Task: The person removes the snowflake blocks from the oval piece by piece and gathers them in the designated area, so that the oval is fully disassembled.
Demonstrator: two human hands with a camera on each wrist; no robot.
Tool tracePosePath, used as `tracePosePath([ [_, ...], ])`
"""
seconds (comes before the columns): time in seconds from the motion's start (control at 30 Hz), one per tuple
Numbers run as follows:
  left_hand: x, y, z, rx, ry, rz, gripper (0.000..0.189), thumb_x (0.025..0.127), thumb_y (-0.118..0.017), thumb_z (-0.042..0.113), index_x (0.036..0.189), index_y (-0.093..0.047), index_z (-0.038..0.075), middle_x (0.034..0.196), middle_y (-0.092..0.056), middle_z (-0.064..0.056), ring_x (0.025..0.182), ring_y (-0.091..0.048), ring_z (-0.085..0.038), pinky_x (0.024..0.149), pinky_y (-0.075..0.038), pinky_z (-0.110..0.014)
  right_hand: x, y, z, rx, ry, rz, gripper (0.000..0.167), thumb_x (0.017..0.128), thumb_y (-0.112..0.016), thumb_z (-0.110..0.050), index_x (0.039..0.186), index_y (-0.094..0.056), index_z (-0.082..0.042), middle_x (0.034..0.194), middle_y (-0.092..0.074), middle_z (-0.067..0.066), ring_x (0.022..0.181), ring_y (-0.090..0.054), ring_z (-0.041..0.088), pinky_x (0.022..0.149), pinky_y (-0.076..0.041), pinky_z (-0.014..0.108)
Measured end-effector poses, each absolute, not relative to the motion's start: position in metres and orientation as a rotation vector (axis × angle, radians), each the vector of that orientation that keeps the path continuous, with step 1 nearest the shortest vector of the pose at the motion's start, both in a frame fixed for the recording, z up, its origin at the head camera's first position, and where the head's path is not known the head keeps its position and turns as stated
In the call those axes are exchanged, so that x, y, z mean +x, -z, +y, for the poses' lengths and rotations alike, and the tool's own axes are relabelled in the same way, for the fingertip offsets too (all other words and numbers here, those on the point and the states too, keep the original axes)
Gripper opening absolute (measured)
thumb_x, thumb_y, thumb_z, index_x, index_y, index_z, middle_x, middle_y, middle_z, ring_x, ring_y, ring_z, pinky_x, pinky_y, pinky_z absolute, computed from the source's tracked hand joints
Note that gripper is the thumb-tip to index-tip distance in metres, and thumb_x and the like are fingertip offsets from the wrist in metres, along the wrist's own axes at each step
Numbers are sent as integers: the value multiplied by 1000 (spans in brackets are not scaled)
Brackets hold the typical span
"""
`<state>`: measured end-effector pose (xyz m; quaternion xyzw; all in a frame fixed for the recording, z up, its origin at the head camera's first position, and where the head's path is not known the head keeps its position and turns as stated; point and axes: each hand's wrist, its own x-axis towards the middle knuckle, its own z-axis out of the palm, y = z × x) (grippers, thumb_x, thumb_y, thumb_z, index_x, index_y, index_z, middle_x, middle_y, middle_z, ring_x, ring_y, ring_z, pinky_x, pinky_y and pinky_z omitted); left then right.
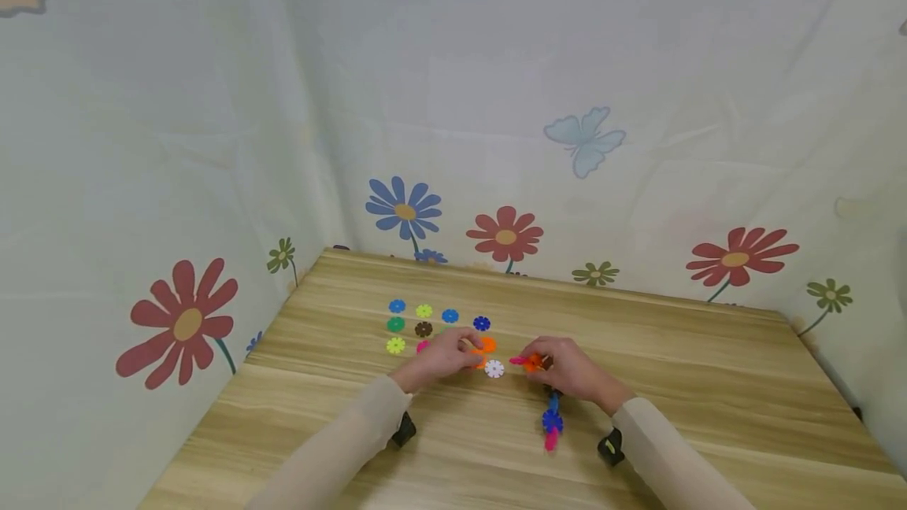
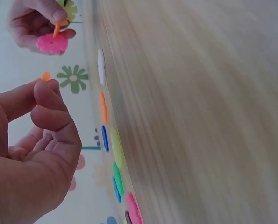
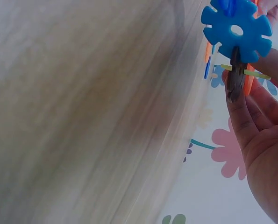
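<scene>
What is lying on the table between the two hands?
In the head view, a white disc and, just behind it, an orange disc lie there, nearer the left hand.

At left fingertips (image 2: pixel 52 98): orange piece (image 2: pixel 46 76). At right fingertips (image 3: pixel 241 119): pink disc (image 2: pixel 52 43), yellow piece (image 3: pixel 257 74), brown piece (image 3: pixel 235 84), sky-blue disc (image 3: pixel 255 35). Between both sets: white disc (image 1: pixel 494 369). Under fingers: table (image 1: pixel 482 455), tan, streaky wood grain. Beyond: cloth (image 1: pixel 460 101), off-white, red/blue/green floral print. Behind: sleeves (image 1: pixel 340 449), plain cream.
</scene>
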<state>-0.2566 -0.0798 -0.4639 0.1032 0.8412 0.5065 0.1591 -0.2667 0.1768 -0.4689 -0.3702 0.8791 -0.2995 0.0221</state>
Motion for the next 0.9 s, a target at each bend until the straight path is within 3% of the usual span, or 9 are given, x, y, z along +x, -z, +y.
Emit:
tracePosePath([
  [0.17,-255,460,-100,360,-1393,2439,15,87,-67,12,101,-61,9,79,-59,-5,71,-56,-26,63,-46,-32,-267,468,178,-1117,917,2735,22,81,-76,-12,101,-69,-15,98,-63,-8,81,-56,10,73,-51,29],
  [0.33,-255,459,-116,395,-1337,2447,25,84,-69,6,108,-63,4,81,-57,-6,71,-50,-19,62,-43,-29,-267,468,178,-1076,903,2737,21,81,-75,-13,101,-69,-16,97,-62,-10,82,-55,9,74,-51,28],
  [0.5,-253,458,-132,394,-1259,2477,29,83,-70,6,111,-62,5,87,-54,-5,76,-48,-19,64,-42,-29,-267,468,178,-1072,905,2741,20,82,-75,-13,101,-69,-16,96,-62,-10,81,-55,9,74,-51,29],
  [0.63,-253,462,-143,413,-1241,2487,30,82,-69,1,111,-62,3,82,-50,-5,74,-44,-18,61,-38,-28,-266,467,179,-1056,896,2740,21,82,-75,-14,101,-69,-16,97,-63,-10,82,-56,9,74,-50,28],
  [0.9,-254,465,-159,421,-1155,2534,31,81,-70,-1,110,-61,2,89,-56,-5,78,-48,-19,66,-43,-30,-265,466,179,-1074,887,2725,23,82,-75,-14,104,-69,-15,99,-63,-8,82,-56,9,74,-50,28],
])
